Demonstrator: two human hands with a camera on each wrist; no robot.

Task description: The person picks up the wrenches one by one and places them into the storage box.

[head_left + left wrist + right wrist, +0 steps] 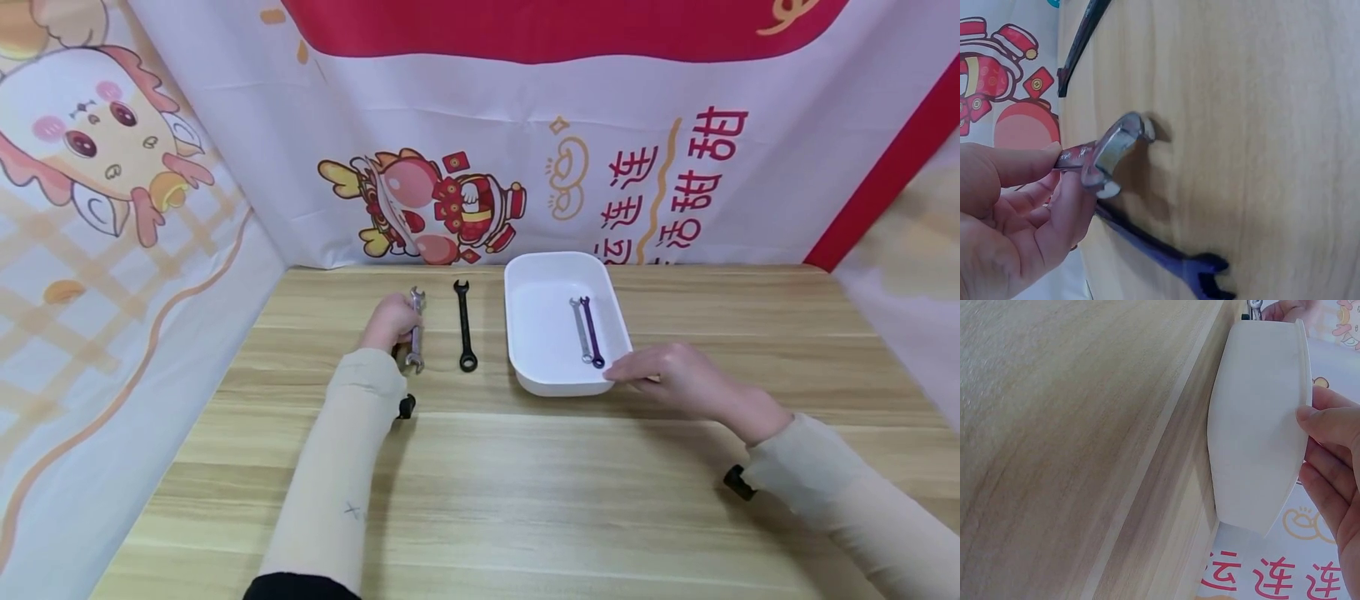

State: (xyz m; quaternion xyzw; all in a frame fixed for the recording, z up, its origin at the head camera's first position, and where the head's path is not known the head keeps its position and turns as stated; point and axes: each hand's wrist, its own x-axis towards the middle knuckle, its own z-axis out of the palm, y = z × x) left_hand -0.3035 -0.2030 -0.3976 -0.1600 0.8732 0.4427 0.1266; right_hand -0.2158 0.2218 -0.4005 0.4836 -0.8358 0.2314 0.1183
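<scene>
My left hand (pixel 394 321) pinches a silver double open-end wrench (pixel 416 331) between thumb and fingers. The left wrist view shows its open jaw end pointing away from the fingertips, over the wood. Below that hand lies a dark blue open-end wrench (pixel 1175 262), mostly covered by the hand in the head view. Just right of it rests a black combination wrench (pixel 465 327). My right hand (pixel 671 375) grips the near right corner rim of a white plastic tub (pixel 536 333), thumb outside. Inside the tub, a silver wrench (pixel 581 331) and a purple wrench (pixel 592 333) lie side by side.
The wood-grain table (pixel 525 483) runs back to a printed cloth backdrop (pixel 465 100). Another printed cloth (pixel 180 350) hangs along the left side. Dark straps show under both wrists.
</scene>
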